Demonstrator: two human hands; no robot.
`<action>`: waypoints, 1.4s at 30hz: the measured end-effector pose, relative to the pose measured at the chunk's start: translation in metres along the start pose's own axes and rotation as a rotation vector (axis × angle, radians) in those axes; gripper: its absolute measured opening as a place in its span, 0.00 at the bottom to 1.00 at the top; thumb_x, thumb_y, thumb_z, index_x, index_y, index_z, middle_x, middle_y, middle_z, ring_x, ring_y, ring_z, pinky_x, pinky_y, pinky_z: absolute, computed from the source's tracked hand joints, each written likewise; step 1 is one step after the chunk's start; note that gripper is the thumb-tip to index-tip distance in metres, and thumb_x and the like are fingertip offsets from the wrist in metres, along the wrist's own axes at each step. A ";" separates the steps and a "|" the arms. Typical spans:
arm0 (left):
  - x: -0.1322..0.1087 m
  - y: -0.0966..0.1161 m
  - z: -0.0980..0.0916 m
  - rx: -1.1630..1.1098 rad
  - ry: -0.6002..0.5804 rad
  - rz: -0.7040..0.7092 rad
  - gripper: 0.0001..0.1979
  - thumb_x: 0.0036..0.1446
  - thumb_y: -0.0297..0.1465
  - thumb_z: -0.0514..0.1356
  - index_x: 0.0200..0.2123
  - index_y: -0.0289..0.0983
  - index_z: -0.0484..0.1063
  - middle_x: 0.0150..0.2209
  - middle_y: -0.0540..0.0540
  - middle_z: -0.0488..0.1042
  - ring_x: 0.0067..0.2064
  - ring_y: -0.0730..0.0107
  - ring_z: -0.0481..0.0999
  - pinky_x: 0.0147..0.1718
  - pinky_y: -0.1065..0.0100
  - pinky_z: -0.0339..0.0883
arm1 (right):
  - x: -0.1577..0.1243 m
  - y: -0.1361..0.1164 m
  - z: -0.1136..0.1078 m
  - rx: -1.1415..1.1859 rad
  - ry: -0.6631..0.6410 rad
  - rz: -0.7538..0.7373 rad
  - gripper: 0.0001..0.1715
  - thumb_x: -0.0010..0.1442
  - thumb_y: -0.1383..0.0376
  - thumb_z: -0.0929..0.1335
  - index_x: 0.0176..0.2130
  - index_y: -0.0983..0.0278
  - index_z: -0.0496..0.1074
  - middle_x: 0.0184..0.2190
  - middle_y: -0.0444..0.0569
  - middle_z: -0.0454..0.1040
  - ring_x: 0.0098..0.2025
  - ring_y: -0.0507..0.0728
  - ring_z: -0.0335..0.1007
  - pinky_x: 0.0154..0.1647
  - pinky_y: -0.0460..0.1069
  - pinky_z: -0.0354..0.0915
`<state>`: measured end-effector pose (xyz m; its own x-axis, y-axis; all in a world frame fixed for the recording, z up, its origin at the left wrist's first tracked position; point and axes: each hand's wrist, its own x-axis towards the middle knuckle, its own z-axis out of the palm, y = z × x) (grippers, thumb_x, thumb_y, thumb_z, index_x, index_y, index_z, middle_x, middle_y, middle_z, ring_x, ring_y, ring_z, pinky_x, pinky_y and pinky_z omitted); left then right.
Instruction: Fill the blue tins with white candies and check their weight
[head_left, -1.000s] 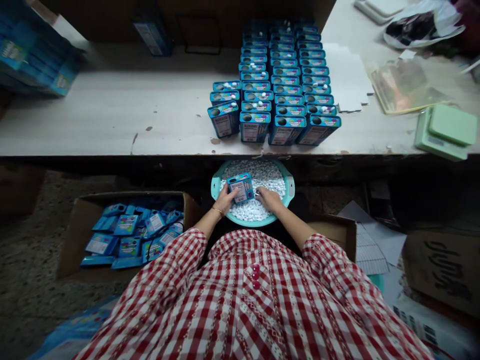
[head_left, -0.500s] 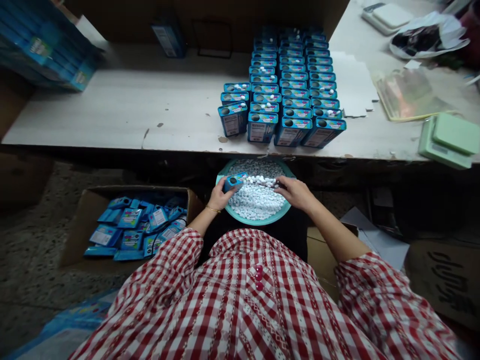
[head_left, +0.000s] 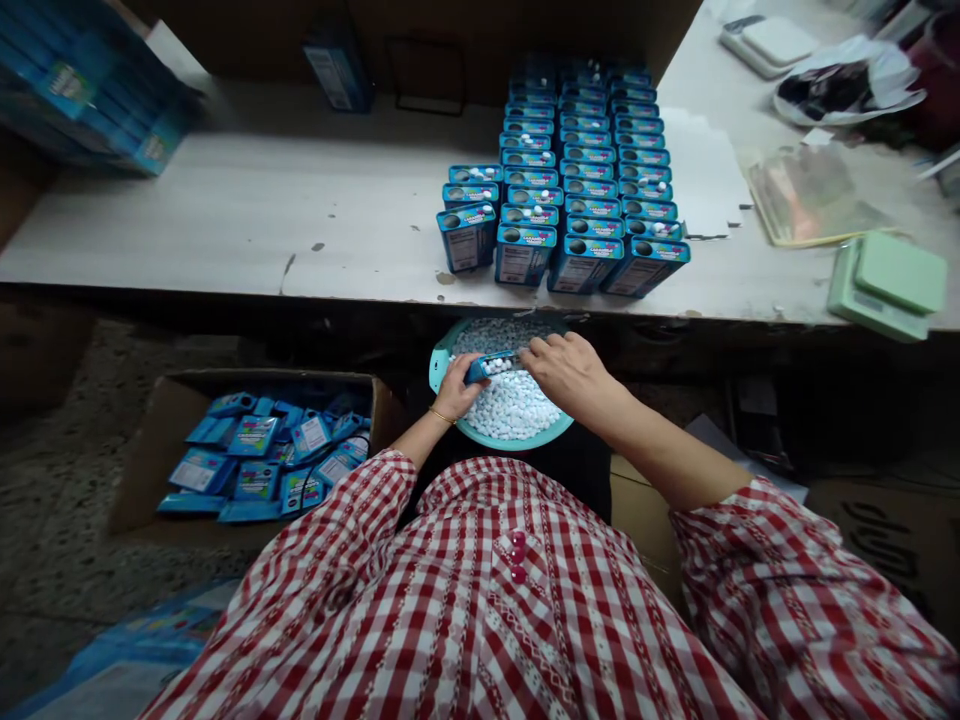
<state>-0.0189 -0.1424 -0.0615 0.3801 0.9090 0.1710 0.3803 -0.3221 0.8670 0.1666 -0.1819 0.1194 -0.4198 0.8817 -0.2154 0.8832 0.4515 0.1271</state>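
Observation:
My left hand (head_left: 457, 390) is closed around a small blue box (head_left: 477, 372), tilted over a turquoise basin (head_left: 438, 370). White candies (head_left: 498, 365) lie at the box's top. My right hand (head_left: 568, 372) is closed, its fingertips close to that top; it grips a small scoop, mostly hidden behind the fingers now. Loose white candies (head_left: 514, 410) fill the basin below both hands, on my lap.
Rows of upright blue boxes (head_left: 592, 210) stand on the white table (head_left: 247, 220), some with candies on top. A carton (head_left: 142, 450) of blue boxes is at lower left. Wrapped blue packs (head_left: 97, 100) lie far left; a green scale (head_left: 892, 280) sits right.
My right hand has moved left and turned over, bringing the candy-heaped scoop to the box. The box has tilted and shifted slightly right; candies now show at its top.

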 end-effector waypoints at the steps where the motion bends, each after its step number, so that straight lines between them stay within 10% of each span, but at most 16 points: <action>1: 0.000 0.000 0.000 -0.009 0.004 -0.001 0.20 0.48 0.30 0.60 0.46 0.37 0.66 0.44 0.43 0.71 0.47 0.60 0.69 0.50 0.57 0.61 | -0.001 0.000 -0.001 -0.013 0.026 -0.002 0.14 0.62 0.72 0.57 0.39 0.67 0.69 0.36 0.55 0.72 0.38 0.58 0.64 0.36 0.52 0.50; 5: 0.001 -0.003 -0.005 -0.079 0.015 -0.056 0.20 0.48 0.32 0.61 0.46 0.36 0.66 0.45 0.42 0.71 0.48 0.60 0.70 0.51 0.58 0.61 | -0.017 0.013 0.009 -0.040 0.063 0.069 0.14 0.63 0.72 0.56 0.41 0.67 0.68 0.35 0.54 0.71 0.37 0.58 0.64 0.36 0.52 0.49; 10: -0.003 -0.014 -0.012 -0.210 0.014 -0.216 0.23 0.47 0.37 0.62 0.46 0.37 0.64 0.43 0.45 0.72 0.45 0.63 0.72 0.50 0.59 0.64 | -0.038 0.036 0.072 0.047 -0.105 0.182 0.12 0.63 0.71 0.57 0.41 0.67 0.67 0.35 0.55 0.71 0.36 0.57 0.66 0.35 0.50 0.50; 16: -0.010 -0.029 0.014 -0.471 -0.002 -0.393 0.26 0.47 0.41 0.62 0.47 0.36 0.63 0.45 0.43 0.71 0.46 0.62 0.72 0.51 0.56 0.63 | 0.005 -0.009 0.153 0.335 -0.228 0.238 0.17 0.63 0.71 0.55 0.47 0.68 0.67 0.42 0.55 0.73 0.42 0.57 0.69 0.40 0.48 0.58; 22: -0.010 -0.015 0.015 -0.605 -0.009 -0.402 0.26 0.47 0.44 0.62 0.47 0.38 0.64 0.45 0.43 0.72 0.46 0.62 0.73 0.48 0.56 0.67 | 0.034 -0.035 0.178 0.628 -0.108 0.392 0.20 0.62 0.67 0.58 0.52 0.60 0.65 0.47 0.52 0.73 0.47 0.59 0.70 0.44 0.50 0.62; 30: -0.015 -0.014 -0.043 -0.208 0.146 -0.223 0.24 0.46 0.40 0.63 0.46 0.37 0.65 0.43 0.45 0.73 0.45 0.62 0.72 0.50 0.58 0.64 | -0.007 0.009 0.146 0.752 0.006 0.355 0.17 0.60 0.65 0.63 0.50 0.61 0.66 0.50 0.51 0.71 0.49 0.58 0.68 0.46 0.50 0.62; 35: -0.011 -0.006 -0.029 -0.093 0.078 -0.160 0.22 0.47 0.36 0.62 0.47 0.37 0.65 0.44 0.45 0.72 0.46 0.62 0.71 0.50 0.60 0.63 | -0.020 0.025 0.087 0.632 0.091 0.242 0.16 0.60 0.64 0.64 0.49 0.63 0.67 0.47 0.52 0.73 0.47 0.57 0.69 0.43 0.49 0.63; 42: -0.004 0.006 -0.009 -0.042 0.000 -0.031 0.19 0.48 0.30 0.60 0.46 0.39 0.67 0.45 0.44 0.71 0.49 0.60 0.69 0.51 0.57 0.61 | -0.010 0.013 0.016 0.210 -0.117 0.155 0.14 0.62 0.61 0.61 0.45 0.62 0.69 0.42 0.52 0.74 0.40 0.57 0.71 0.32 0.47 0.60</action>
<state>-0.0252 -0.1453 -0.0529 0.3692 0.9181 0.1439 0.3561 -0.2828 0.8906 0.1857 -0.1873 0.1082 -0.2600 0.9108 -0.3206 0.9641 0.2635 -0.0332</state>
